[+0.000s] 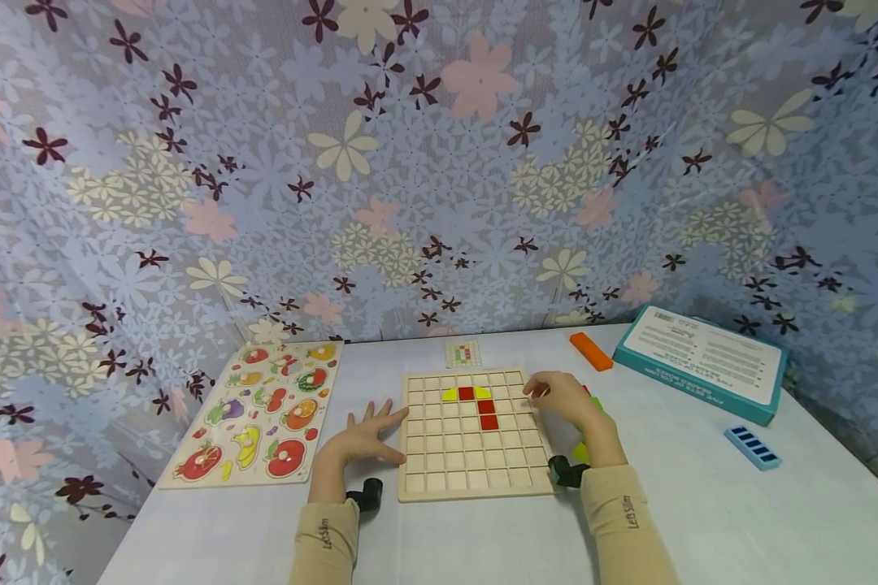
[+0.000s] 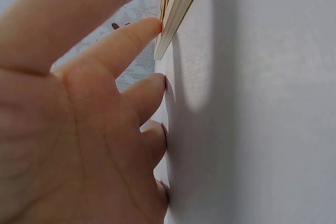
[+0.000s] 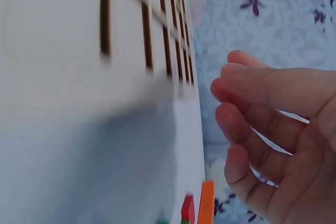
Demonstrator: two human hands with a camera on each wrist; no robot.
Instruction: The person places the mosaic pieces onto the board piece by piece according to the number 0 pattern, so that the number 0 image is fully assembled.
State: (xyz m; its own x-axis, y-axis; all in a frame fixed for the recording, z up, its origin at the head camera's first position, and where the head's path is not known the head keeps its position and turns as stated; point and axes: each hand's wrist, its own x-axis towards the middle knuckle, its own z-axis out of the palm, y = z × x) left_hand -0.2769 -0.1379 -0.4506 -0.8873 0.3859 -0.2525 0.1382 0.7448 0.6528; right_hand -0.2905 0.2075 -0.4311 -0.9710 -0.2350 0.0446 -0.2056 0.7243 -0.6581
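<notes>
A wooden grid board (image 1: 475,463) lies on the white table (image 1: 702,520) in front of me. Red tiles (image 1: 486,406) and yellow tiles (image 1: 449,395) sit in its upper rows. My left hand (image 1: 366,439) lies flat on the table with fingers spread, fingertips at the board's left edge; in the left wrist view the fingers (image 2: 147,93) press the tabletop beside the board's edge (image 2: 178,9). My right hand (image 1: 563,396) hovers at the board's right edge, fingers loosely curled, and in the right wrist view the hand (image 3: 262,129) holds nothing beside the board (image 3: 79,51).
A fruit puzzle board (image 1: 263,410) lies to the left. Behind the grid board is a small pattern card (image 1: 462,353). An orange block (image 1: 591,351), a teal box (image 1: 702,361) and a blue striped piece (image 1: 752,447) lie right. Green and yellow pieces (image 1: 580,449) lie beside my right wrist.
</notes>
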